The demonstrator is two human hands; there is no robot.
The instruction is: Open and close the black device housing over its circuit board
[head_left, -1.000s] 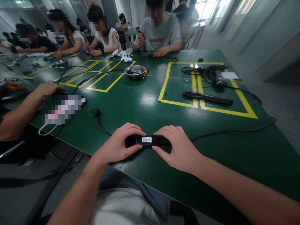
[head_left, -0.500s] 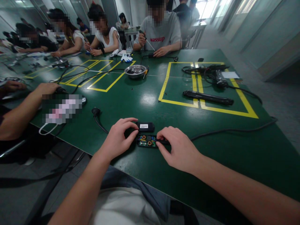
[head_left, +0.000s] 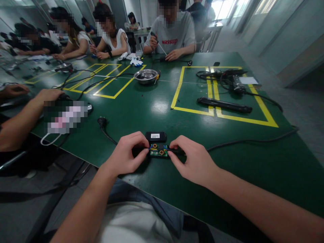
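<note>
A small green circuit board (head_left: 158, 152) with copper coils and coloured wires lies on the table in front of me, in a black case base whose rim barely shows. My left hand (head_left: 126, 153) pinches the end of a black power cord (head_left: 109, 136) at the board's left side, where blue and yellow wires run in. At the right side, my right hand (head_left: 193, 160) has thumb and forefinger closed on the end of another black cable (head_left: 235, 141). Just beyond the board rests a black case cover (head_left: 163, 138) with a white label.
A power plug (head_left: 102, 122) lies to the left, near a blurred-out pinkish object. Further off stand a metal bowl (head_left: 145, 77), a black rod-shaped bundle (head_left: 224, 105) and coiled cables (head_left: 222, 77). Co-workers sit across and to the left; one holds a screwdriver (head_left: 162, 46).
My left hand has shifted from the cover's left edge down to the cord end at the board. The cover's left part now shows. My right hand has barely moved.
</note>
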